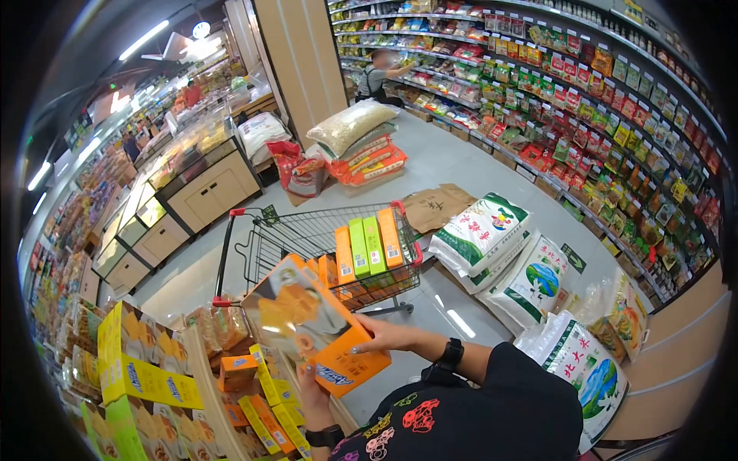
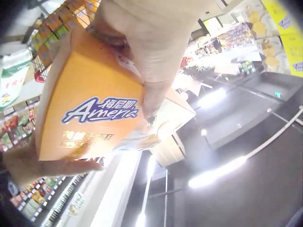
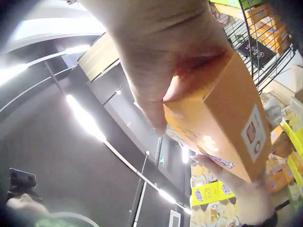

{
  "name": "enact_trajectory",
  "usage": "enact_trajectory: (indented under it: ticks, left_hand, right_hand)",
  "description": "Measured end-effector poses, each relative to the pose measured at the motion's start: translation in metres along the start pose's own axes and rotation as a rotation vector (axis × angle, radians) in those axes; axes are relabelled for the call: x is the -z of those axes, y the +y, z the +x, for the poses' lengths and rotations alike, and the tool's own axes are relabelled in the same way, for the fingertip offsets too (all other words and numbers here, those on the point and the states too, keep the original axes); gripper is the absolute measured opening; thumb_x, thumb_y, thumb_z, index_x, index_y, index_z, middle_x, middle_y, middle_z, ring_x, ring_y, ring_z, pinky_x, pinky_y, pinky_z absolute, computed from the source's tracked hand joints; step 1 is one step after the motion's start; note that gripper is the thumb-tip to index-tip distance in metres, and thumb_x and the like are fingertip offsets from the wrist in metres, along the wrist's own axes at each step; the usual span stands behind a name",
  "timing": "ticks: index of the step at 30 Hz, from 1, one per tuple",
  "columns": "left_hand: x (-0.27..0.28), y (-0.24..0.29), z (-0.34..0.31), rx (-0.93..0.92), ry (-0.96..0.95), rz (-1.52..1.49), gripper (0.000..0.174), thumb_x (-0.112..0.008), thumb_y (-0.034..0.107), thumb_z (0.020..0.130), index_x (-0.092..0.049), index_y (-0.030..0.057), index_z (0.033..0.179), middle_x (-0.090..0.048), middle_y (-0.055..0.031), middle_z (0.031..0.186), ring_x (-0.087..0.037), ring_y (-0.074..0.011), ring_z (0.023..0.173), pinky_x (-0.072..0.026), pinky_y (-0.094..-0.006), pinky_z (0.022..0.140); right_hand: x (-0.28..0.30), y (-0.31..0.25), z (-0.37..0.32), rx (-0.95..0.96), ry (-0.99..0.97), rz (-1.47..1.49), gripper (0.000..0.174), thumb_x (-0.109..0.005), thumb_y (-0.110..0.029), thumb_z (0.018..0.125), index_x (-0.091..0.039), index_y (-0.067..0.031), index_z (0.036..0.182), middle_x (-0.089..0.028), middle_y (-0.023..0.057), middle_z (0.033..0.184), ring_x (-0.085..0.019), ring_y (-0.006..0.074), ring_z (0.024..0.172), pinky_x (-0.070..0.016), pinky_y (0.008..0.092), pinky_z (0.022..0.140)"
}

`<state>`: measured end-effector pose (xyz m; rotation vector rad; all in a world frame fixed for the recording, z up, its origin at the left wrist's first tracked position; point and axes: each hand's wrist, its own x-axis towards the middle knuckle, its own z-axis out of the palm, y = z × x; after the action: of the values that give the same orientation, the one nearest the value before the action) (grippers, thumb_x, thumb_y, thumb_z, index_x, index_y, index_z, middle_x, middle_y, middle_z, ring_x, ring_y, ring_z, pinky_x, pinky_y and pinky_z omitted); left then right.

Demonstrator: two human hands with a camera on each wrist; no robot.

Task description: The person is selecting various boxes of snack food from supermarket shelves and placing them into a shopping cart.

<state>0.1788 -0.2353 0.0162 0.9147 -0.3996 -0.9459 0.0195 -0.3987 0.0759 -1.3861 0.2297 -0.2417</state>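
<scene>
An orange snack box [image 1: 350,361] with a pastry picture and the word "Ameria" is held up in front of my body by both hands. My left hand [image 1: 313,396] grips its lower left corner, thumb along the printed face in the left wrist view. At the opposite edge, my right hand [image 1: 388,336] grips the box with its thumb on the front. A barcode label [image 3: 254,133] shows on the orange side in the right wrist view. Just beyond the box stands a wire shopping cart [image 1: 288,230], with upright orange boxes [image 1: 390,238] and green boxes [image 1: 373,244] in it.
Left below me, a display holds yellow boxes [image 1: 165,380] and small orange boxes [image 1: 237,373]. White rice sacks [image 1: 530,276] lie stacked to the right of the cart. More sacks [image 1: 354,131] stand by the pillar. A person [image 1: 377,77] crouches at the far shelves.
</scene>
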Motion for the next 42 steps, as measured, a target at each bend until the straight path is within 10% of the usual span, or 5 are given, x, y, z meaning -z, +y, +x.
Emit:
enact_trajectory:
  ticks: [5,9,12,28,42]
  left_hand:
    - [0.016,-0.016,0.023,-0.023,0.176,0.052,0.045,-0.051,0.031,0.083,-0.038,0.0014,0.115,-0.054,-0.0101,0.100,-0.058,-0.0200,0.087,-0.0495,-0.0303,0.071]
    - [0.064,0.008,0.054,-0.043,-0.344,-0.423,0.030,-0.043,0.025,0.088,-0.042,0.0073,0.112,-0.054,-0.0083,0.096,-0.058,-0.0171,0.084,-0.0500,-0.0295,0.058]
    - [0.023,0.019,0.053,-0.474,0.237,0.031,0.028,-0.038,0.019,0.089,-0.042,0.0082,0.115,-0.053,-0.0089,0.101,-0.057,-0.0173,0.087,-0.0494,-0.0288,0.064]
    - [-0.084,-0.100,0.058,0.349,-0.228,0.240,0.014,-0.038,0.013,0.091,-0.041,0.0066,0.104,-0.050,-0.0026,0.092,-0.048,-0.0084,0.081,-0.0413,-0.0219,0.071]
    - [-0.140,-0.145,0.154,-0.101,-0.116,0.773,0.018,-0.048,0.013,0.084,-0.047,0.0013,0.098,-0.054,-0.0096,0.088,-0.051,-0.0152,0.080,-0.0425,-0.0291,0.069]
  right_hand:
    - [-0.003,0.023,-0.008,-0.015,0.165,0.348,0.061,-0.068,-0.015,0.072,-0.035,-0.0030,0.122,-0.049,0.0057,0.108,-0.047,0.0126,0.101,-0.0400,0.0260,0.086]
    - [0.001,0.037,-0.023,0.008,0.197,0.341,0.058,-0.068,-0.014,0.071,-0.039,-0.0031,0.120,-0.051,0.0063,0.106,-0.049,0.0127,0.100,-0.0409,0.0267,0.085]
    - [0.002,0.056,-0.034,-0.040,0.166,0.118,0.060,-0.068,-0.014,0.070,-0.038,-0.0022,0.121,-0.051,0.0068,0.108,-0.048,0.0134,0.101,-0.0406,0.0275,0.086]
    - [0.117,0.030,-0.075,0.193,0.668,0.279,0.048,-0.063,-0.007,0.069,-0.044,-0.0009,0.113,-0.056,0.0068,0.098,-0.055,0.0146,0.088,-0.0452,0.0272,0.079]
    - [0.205,0.042,-0.069,-0.036,0.606,0.309,0.042,-0.064,-0.009,0.070,-0.046,0.0009,0.107,-0.056,0.0080,0.096,-0.056,0.0148,0.085,-0.0457,0.0265,0.076]
